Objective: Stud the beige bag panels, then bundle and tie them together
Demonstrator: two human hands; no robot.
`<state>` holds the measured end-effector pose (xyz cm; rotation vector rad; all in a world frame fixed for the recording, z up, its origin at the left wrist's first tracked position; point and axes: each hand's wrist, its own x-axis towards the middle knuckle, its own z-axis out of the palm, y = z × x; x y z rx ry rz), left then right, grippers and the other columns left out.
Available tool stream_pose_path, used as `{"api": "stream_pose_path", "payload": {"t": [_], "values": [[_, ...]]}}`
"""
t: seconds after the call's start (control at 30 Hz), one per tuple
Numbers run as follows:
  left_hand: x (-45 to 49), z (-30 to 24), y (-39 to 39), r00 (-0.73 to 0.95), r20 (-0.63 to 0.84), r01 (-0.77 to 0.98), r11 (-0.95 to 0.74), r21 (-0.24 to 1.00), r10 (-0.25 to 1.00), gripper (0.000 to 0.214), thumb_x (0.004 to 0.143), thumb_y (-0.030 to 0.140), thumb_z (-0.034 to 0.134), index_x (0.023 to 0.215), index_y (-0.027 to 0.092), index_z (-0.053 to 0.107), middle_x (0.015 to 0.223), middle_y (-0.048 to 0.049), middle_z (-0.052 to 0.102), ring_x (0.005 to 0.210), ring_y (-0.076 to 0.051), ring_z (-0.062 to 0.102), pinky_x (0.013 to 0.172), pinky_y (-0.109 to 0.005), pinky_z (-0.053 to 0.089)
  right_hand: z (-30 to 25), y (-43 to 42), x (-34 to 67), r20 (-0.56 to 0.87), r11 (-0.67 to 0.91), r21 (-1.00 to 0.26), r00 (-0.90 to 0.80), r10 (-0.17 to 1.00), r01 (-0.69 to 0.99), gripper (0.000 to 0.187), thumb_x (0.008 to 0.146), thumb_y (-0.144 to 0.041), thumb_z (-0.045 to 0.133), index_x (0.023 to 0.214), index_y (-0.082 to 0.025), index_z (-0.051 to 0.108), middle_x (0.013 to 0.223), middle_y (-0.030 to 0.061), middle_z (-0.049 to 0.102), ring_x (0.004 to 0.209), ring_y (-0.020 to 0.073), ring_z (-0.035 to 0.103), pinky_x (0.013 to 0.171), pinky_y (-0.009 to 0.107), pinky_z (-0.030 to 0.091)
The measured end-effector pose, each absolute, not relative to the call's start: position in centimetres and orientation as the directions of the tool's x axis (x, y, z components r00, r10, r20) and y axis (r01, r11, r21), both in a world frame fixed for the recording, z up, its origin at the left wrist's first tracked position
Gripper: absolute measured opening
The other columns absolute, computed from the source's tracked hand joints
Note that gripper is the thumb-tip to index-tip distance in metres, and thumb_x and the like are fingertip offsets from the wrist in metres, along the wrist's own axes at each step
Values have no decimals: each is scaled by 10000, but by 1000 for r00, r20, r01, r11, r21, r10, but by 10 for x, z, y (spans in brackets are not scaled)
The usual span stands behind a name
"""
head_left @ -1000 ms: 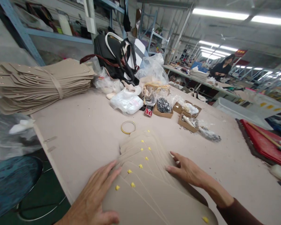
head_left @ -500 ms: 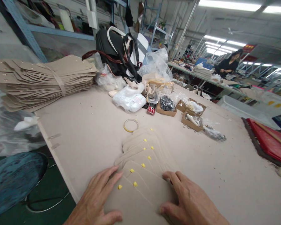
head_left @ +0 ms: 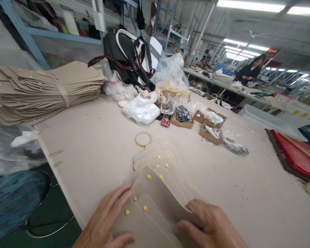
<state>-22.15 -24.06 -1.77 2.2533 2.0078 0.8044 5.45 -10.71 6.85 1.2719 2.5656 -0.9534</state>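
Right hand (head_left: 212, 222): in at the near right, clamped on the raised right edge of the tan panels (head_left: 155, 194), thumb to one side, fingers to the other.
Left hand (head_left: 105, 215): over at the near left, fingers spread along the left edge, thumb well apart, nothing clasped.
Tan panels: right there between both hands, in an overlapping row on the near part of the table (head_left: 88, 151), at least one bowed up toward the right.
Knack of it: steady lightly on the left, raise by the edge alone; no hard bend, for fear of a crease; no scraping over the yellow tabs (head_left: 145, 208), perhaps easy to knock loose.
Pointing: rounded, tab-marked ends aimed far and a touch left; long axis slanting back to near right, near ends out of sight.
Yellow ring (head_left: 140, 144): flat, just beyond the row's far end.
Small cartons (head_left: 183, 124): three, farther off, right of centre.
White plastic bag (head_left: 142, 111): left of the cartons.
Tan bundle (head_left: 74, 79): far left, stacked high, strapped round.
Person (head_left: 249, 71): way off, far right, in dark clothing.
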Motion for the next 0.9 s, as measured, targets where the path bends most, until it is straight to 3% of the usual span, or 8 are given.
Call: {"api": "stream_pose_path", "payload": {"t": [0.07, 0.17, 0.33, 0.43, 0.53, 0.7, 0.8, 0.9], "values": [[-220, -17, -235, 45, 332, 923, -166, 347, 942, 760, 809, 399, 674, 1469, 256, 324, 1441, -89, 471, 1248, -265, 523, 980, -378, 522, 74, -99, 50, -444, 313, -446, -511, 736, 839, 244, 849, -410, 564, 716, -207, 544, 714, 33, 649, 655, 183, 600, 558, 264, 373], [-219, -18, -226, 58, 328, 922, -177, 345, 943, 744, 807, 413, 677, 1458, 262, 349, 1445, -88, 467, 1248, -272, 525, 971, -381, 529, 81, -84, 51, -413, 326, -407, -490, 768, 853, 289, 857, -463, 551, 739, -200, 571, 757, 53, 656, 687, 199, 594, 600, 289, 394], [-221, -23, -221, 71, 404, 924, -213, 318, 912, 719, 809, 479, 660, 1438, 264, 385, 1420, -86, 494, 1215, -265, 554, 974, -347, 525, 72, -35, 64, -211, 356, -389, -458, 863, 850, 466, 922, -499, 414, 1150, -142, 609, 1072, 155, 657, 953, 268, 623, 858, 387, 445], [-222, -29, -221, 56, 450, 920, -221, 324, 891, 728, 799, 501, 645, 1440, 274, 387, 1417, -85, 500, 1204, -278, 561, 966, -351, 529, 54, -6, 69, -284, 313, -364, -424, 860, 877, 562, 928, -513, 393, 1212, -67, 585, 1091, 206, 667, 1022, 306, 622, 925, 424, 429], [-221, -32, -223, 39, 441, 924, -200, 326, 897, 751, 793, 501, 640, 1455, 281, 360, 1450, -91, 464, 1227, -294, 542, 982, -372, 518, 38, 5, 66, -350, 263, -430, -428, 833, 863, 582, 931, -541, 380, 1220, -80, 588, 1127, 196, 673, 1055, 298, 623, 946, 417, 429], [-219, -30, -224, 47, 389, 938, -174, 298, 920, 783, 805, 507, 641, 1472, 256, 317, 1516, -125, 360, 1301, -325, 472, 1021, -434, 484, 44, -8, 59, -437, 124, -505, -377, 817, 854, 846, 819, -649, 523, 1387, -29, 432, 1333, 249, 539, 1212, 344, 530, 1021, 468, 391], [-219, -27, -224, 45, 390, 934, -177, 309, 920, 784, 807, 505, 636, 1472, 242, 315, 1513, -135, 360, 1287, -328, 489, 988, -439, 508, 66, -28, 55, -435, 79, -589, -398, 808, 804, 1010, 730, -618, 652, 1486, -63, 277, 1440, 240, 436, 1286, 347, 467, 1056, 469, 375], [-218, -25, -224, 7, 383, 921, -155, 357, 924, 832, 790, 525, 648, 1480, 231, 289, 1501, -147, 374, 1266, -336, 510, 947, -439, 537, 88, -57, 49, -422, 99, -663, -480, 769, 742, 1127, 636, -524, 772, 1526, -159, 187, 1362, 189, 543, 1176, 330, 570, 953, 433, 479]]}}
